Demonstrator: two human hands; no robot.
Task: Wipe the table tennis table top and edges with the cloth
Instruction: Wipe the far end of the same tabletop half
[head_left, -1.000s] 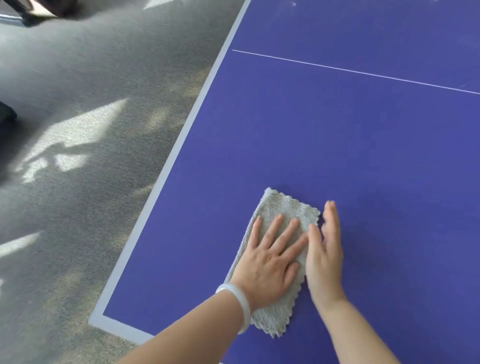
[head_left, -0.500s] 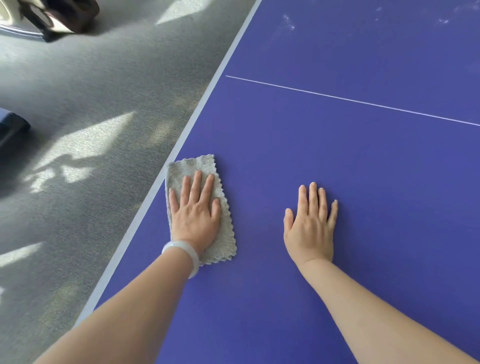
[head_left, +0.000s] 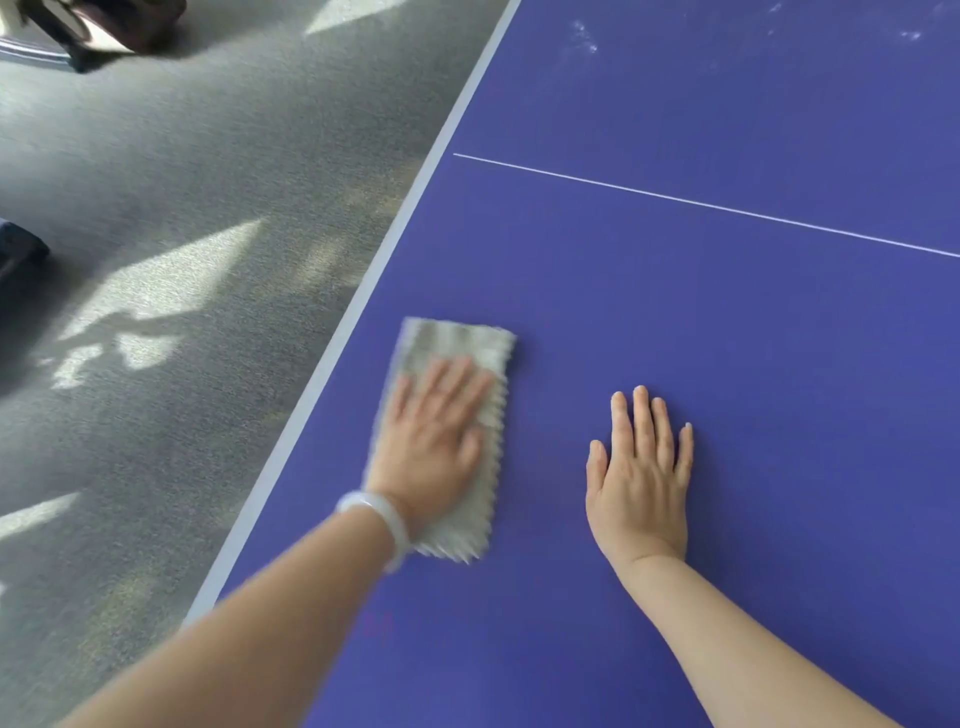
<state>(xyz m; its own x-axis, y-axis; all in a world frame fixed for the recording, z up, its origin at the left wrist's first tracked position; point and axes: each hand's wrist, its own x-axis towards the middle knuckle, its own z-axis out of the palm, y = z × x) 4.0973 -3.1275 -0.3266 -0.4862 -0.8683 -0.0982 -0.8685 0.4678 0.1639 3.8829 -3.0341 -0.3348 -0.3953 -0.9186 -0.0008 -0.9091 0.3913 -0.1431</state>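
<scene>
Cloth (head_left: 457, 345) now sits on the blue table (head_left: 701, 322) top, a little in from the pale edge stripe (head_left: 363, 291), betw. the stripe and the right hand (head_left: 641, 467). Half a sec ago it lay right up against the stripe; a sec ago it was over by the right hand, nr the corner. So the stroke went out to the edge and is now coming back in, i.e. side-to-side passes.

Left hand (head_left: 434, 441) lies flat on the cloth, fingers spread, palm pressing it down. Hand and cloth are both blurred, so mid-swipe. White bracelet (head_left: 376, 519) on that wrist. Right hand is flat on bare table, fingers straight and nearly together, holding nothing, well clear of the cloth. It's approx. where it was half a sec ago, prob. just bracing.

For the task: the strip of top nr this side is getting covered, but top only. The stripe got touched; the edge face itself isn't seen wiped. Beyond the thin white line (head_left: 727, 208) pale dusty smudges (head_left: 584, 39) show at the far end, so plenty left to do. Grey carpet (head_left: 156, 208) off to the left.
</scene>
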